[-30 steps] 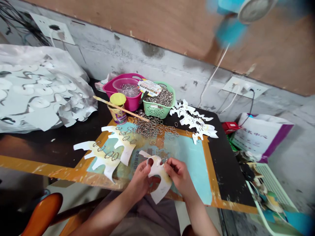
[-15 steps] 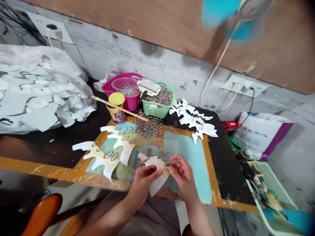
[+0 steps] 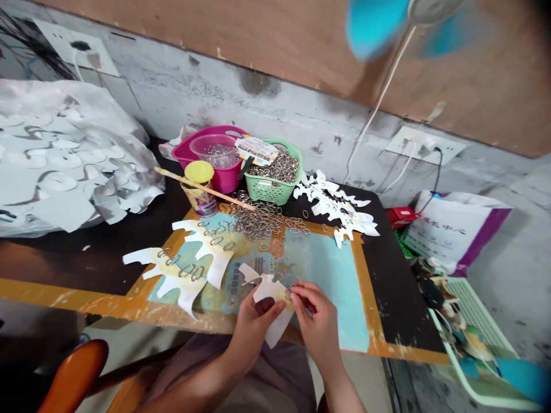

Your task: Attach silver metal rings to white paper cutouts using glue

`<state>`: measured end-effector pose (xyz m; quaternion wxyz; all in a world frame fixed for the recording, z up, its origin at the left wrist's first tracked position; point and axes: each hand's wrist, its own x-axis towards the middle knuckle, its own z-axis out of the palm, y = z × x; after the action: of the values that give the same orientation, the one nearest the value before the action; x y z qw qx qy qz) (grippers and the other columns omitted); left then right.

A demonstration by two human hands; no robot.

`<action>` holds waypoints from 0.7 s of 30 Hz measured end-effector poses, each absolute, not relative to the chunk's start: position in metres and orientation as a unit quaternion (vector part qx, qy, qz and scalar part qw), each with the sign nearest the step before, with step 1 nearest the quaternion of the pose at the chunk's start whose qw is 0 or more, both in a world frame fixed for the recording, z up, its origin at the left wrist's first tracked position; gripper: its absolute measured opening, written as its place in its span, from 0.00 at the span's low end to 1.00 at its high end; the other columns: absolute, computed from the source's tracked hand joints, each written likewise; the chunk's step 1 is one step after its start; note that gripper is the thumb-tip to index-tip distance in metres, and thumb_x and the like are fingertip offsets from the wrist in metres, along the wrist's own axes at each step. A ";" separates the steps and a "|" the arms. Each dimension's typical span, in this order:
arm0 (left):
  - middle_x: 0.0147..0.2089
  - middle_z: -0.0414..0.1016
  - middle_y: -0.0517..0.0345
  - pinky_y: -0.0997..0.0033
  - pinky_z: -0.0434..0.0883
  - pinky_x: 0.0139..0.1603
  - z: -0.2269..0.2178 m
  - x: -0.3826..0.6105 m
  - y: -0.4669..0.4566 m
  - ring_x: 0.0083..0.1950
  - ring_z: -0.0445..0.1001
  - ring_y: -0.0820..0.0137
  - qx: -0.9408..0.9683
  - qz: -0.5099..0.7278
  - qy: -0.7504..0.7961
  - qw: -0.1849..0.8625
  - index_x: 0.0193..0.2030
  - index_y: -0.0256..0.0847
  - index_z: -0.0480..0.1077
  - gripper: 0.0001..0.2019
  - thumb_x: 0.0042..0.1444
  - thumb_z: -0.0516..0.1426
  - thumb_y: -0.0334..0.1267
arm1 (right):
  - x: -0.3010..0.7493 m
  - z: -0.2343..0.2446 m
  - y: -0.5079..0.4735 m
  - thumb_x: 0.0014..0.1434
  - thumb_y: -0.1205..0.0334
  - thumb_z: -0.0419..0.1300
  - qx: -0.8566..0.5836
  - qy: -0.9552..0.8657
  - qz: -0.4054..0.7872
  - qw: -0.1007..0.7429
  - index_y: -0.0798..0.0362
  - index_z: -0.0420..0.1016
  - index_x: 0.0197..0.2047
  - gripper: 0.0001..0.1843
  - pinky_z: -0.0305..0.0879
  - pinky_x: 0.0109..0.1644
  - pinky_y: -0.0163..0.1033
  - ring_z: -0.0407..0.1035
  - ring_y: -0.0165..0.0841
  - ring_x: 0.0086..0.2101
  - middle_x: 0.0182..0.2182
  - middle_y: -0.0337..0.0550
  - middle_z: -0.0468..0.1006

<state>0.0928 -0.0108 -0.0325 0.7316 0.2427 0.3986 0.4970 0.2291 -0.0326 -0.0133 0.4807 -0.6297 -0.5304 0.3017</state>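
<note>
- Left hand (image 3: 253,330): my fingers are clenched on a white paper cutout (image 3: 275,289).
- Right hand (image 3: 316,321): my thumb and forefinger are pinched on a small metal ring (image 3: 287,295) at the cutout's right edge.
- Cutout position: between both hands, raised just over the near edge of the blue printed mat (image 3: 321,269).
- Left on the mat: two ringed paper cutouts (image 3: 189,258) lie side by side.
- Far on the mat: a heap of loose rings (image 3: 258,222).
- Beyond the heap: a green basket (image 3: 269,194) full of rings, beside a pink basket (image 3: 224,180).
- Far right: a pile of ringed cutouts (image 3: 336,206) rests on the black table (image 3: 387,275).
</note>
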 end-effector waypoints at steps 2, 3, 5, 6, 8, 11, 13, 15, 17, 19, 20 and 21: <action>0.37 0.82 0.56 0.72 0.76 0.40 -0.034 0.095 -0.013 0.38 0.80 0.67 0.244 0.493 0.413 0.726 0.48 0.39 0.72 0.25 0.44 0.73 0.36 | 0.231 -0.015 -0.033 0.66 0.59 0.59 -0.632 -0.547 0.292 0.464 0.52 0.82 0.43 0.11 0.74 0.46 0.43 0.76 0.41 0.43 0.46 0.54 0.80; 0.38 0.82 0.56 0.72 0.76 0.40 -0.035 0.096 -0.014 0.38 0.80 0.67 0.244 0.491 0.422 0.722 0.49 0.39 0.71 0.26 0.43 0.74 0.37 | 0.232 -0.015 -0.033 0.66 0.60 0.58 -0.631 -0.554 0.293 0.457 0.52 0.82 0.43 0.11 0.74 0.45 0.43 0.76 0.41 0.42 0.45 0.54 0.80; 0.39 0.82 0.56 0.71 0.76 0.42 -0.039 0.098 -0.015 0.39 0.79 0.67 0.245 0.487 0.437 0.715 0.51 0.40 0.70 0.29 0.42 0.74 0.37 | 0.235 -0.014 -0.033 0.66 0.62 0.58 -0.623 -0.566 0.305 0.445 0.52 0.81 0.41 0.10 0.74 0.43 0.42 0.76 0.39 0.40 0.43 0.52 0.79; 0.40 0.82 0.56 0.71 0.75 0.43 -0.042 0.099 -0.017 0.40 0.79 0.67 0.247 0.485 0.438 0.715 0.52 0.41 0.70 0.30 0.42 0.74 0.37 | 0.236 -0.013 -0.032 0.65 0.63 0.58 -0.618 -0.571 0.311 0.441 0.52 0.81 0.40 0.09 0.73 0.42 0.40 0.75 0.38 0.38 0.42 0.51 0.79; 0.43 0.81 0.55 0.69 0.75 0.47 -0.047 0.097 -0.022 0.43 0.79 0.66 0.259 0.476 0.423 0.726 0.54 0.43 0.69 0.31 0.42 0.74 0.38 | 0.241 -0.010 -0.031 0.65 0.65 0.58 -0.606 -0.581 0.324 0.436 0.52 0.78 0.37 0.08 0.72 0.40 0.38 0.74 0.36 0.36 0.40 0.49 0.78; 0.51 0.79 0.51 0.66 0.74 0.51 -0.047 0.084 -0.040 0.49 0.78 0.63 0.326 0.442 0.361 0.753 0.56 0.46 0.69 0.29 0.47 0.72 0.43 | 0.254 -0.010 -0.030 0.64 0.67 0.57 -0.589 -0.605 0.334 0.419 0.52 0.76 0.35 0.07 0.71 0.39 0.37 0.74 0.35 0.36 0.39 0.47 0.76; 0.52 0.78 0.49 0.68 0.75 0.46 -0.036 0.071 -0.052 0.47 0.78 0.63 0.437 0.370 0.338 0.747 0.56 0.46 0.71 0.25 0.52 0.68 0.45 | 0.265 -0.015 -0.031 0.63 0.69 0.56 -0.586 -0.632 0.329 0.385 0.52 0.76 0.34 0.08 0.70 0.40 0.37 0.73 0.35 0.35 0.39 0.47 0.76; 0.38 0.80 0.53 0.74 0.70 0.30 -0.020 0.060 -0.056 0.32 0.76 0.69 0.596 0.234 0.348 0.685 0.46 0.45 0.77 0.12 0.56 0.65 0.43 | 0.274 -0.022 -0.033 0.61 0.70 0.56 -0.592 -0.661 0.302 0.348 0.52 0.76 0.33 0.09 0.69 0.40 0.38 0.73 0.34 0.35 0.40 0.47 0.74; 0.28 0.77 0.57 0.72 0.69 0.28 -0.006 0.058 -0.047 0.26 0.72 0.69 0.718 0.221 0.352 0.558 0.34 0.43 0.77 0.05 0.59 0.62 0.40 | 0.280 -0.029 -0.036 0.61 0.70 0.56 -0.598 -0.685 0.261 0.324 0.52 0.76 0.33 0.09 0.68 0.41 0.40 0.72 0.35 0.36 0.40 0.47 0.72; 0.36 0.80 0.53 0.65 0.73 0.42 -0.002 0.067 -0.026 0.38 0.77 0.63 0.793 0.275 0.344 0.422 0.42 0.43 0.77 0.05 0.61 0.59 0.34 | 0.283 -0.033 -0.039 0.62 0.69 0.56 -0.596 -0.701 0.237 0.312 0.52 0.76 0.34 0.08 0.68 0.41 0.40 0.71 0.36 0.36 0.36 0.45 0.70; 0.43 0.80 0.49 0.58 0.72 0.52 -0.005 0.074 -0.013 0.49 0.77 0.57 0.823 0.283 0.325 0.371 0.49 0.42 0.75 0.11 0.61 0.58 0.32 | 0.283 -0.034 -0.040 0.64 0.69 0.55 -0.593 -0.706 0.235 0.307 0.51 0.76 0.35 0.09 0.67 0.40 0.39 0.70 0.36 0.36 0.34 0.44 0.70; 0.48 0.80 0.47 0.48 0.66 0.63 -0.010 0.081 -0.001 0.58 0.73 0.53 0.851 0.279 0.289 0.338 0.54 0.41 0.72 0.16 0.59 0.58 0.29 | 0.283 -0.034 -0.041 0.65 0.68 0.54 -0.591 -0.709 0.237 0.304 0.51 0.75 0.36 0.09 0.67 0.40 0.39 0.70 0.36 0.35 0.33 0.43 0.70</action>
<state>0.0810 -0.0008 -0.0101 0.3377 0.8512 0.2889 0.2791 0.2829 -0.0413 -0.0343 0.3040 -0.5910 -0.7087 0.2369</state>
